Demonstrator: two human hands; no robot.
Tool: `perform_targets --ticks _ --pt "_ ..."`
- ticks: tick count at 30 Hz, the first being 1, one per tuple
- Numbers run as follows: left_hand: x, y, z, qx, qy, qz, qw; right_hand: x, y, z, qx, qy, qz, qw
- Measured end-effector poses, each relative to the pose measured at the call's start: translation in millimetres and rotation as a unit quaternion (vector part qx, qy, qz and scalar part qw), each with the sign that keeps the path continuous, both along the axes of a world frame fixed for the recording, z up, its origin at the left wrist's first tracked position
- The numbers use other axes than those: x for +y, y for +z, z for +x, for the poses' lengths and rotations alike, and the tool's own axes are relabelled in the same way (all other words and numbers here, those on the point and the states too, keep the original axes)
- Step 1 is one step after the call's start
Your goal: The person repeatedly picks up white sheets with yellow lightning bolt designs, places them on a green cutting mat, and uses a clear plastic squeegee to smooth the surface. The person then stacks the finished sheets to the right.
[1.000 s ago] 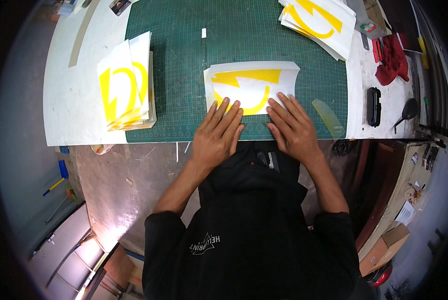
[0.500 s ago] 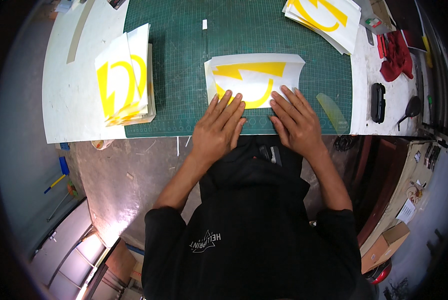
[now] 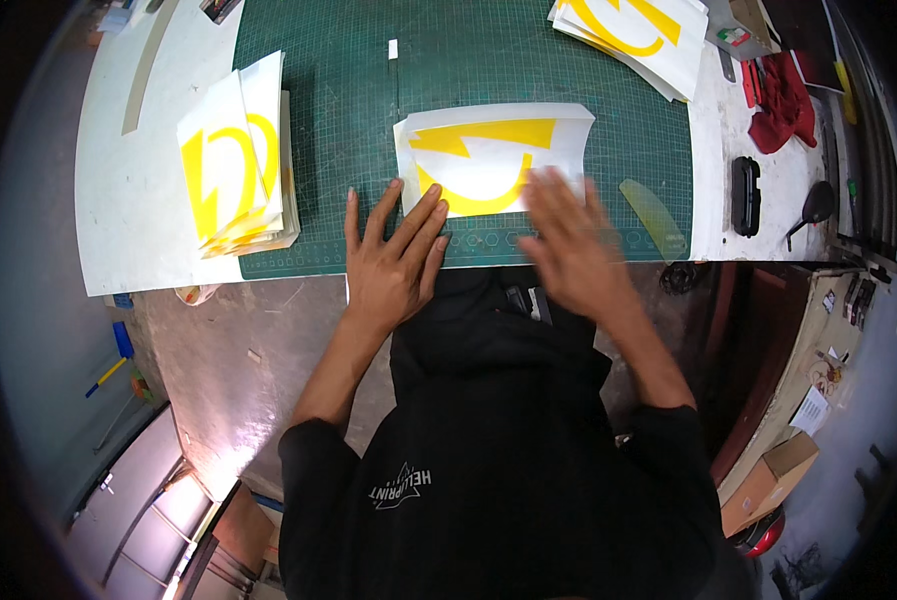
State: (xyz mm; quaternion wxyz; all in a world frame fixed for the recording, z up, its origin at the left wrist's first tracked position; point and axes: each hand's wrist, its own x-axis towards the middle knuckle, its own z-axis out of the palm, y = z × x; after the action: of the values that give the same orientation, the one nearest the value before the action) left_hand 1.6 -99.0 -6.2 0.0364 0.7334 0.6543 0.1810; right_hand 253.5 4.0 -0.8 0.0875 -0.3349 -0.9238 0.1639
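A yellow-patterned white sheet (image 3: 483, 168) lies on the green mat (image 3: 468, 60); left hand (image 3: 390, 258) spread at its near-left corner, right hand (image 3: 573, 240) apart, flat but blurred, at near-right. Pale lettering (image 3: 401, 487) marks the black shirt (image 3: 508, 480).

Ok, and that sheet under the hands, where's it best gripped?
Probably pinch the sheet by its far right corner, from the far side: it seems to curl off the green mat and is uncovered, while the left hand is at the near left corner and the blurred right hand at the near right.
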Motion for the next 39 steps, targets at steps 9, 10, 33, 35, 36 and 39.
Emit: perform_targets --ticks 9,10,33,35,36,39 --pt "36 -4 12 -0.012 0.026 0.115 0.993 17 -2 10 0.083 -0.058 0.144 0.984" --pt "41 1 12 -0.006 0.039 0.112 0.993 27 8 2 0.076 -0.057 0.124 0.988" --pt "78 17 -15 0.010 -0.098 -0.130 0.987 58 -3 -78 0.031 0.009 0.056 0.998" --pt "79 17 -17 0.005 -0.096 -0.127 0.987 55 -9 -81 0.046 0.027 0.021 0.998" --pt "80 16 -18 0.002 -0.096 -0.123 0.988 60 -5 -69 0.023 0.005 0.027 0.999" --pt "77 16 -17 0.008 -0.090 -0.124 0.988 74 2 -26 -0.029 -0.050 0.048 0.997"
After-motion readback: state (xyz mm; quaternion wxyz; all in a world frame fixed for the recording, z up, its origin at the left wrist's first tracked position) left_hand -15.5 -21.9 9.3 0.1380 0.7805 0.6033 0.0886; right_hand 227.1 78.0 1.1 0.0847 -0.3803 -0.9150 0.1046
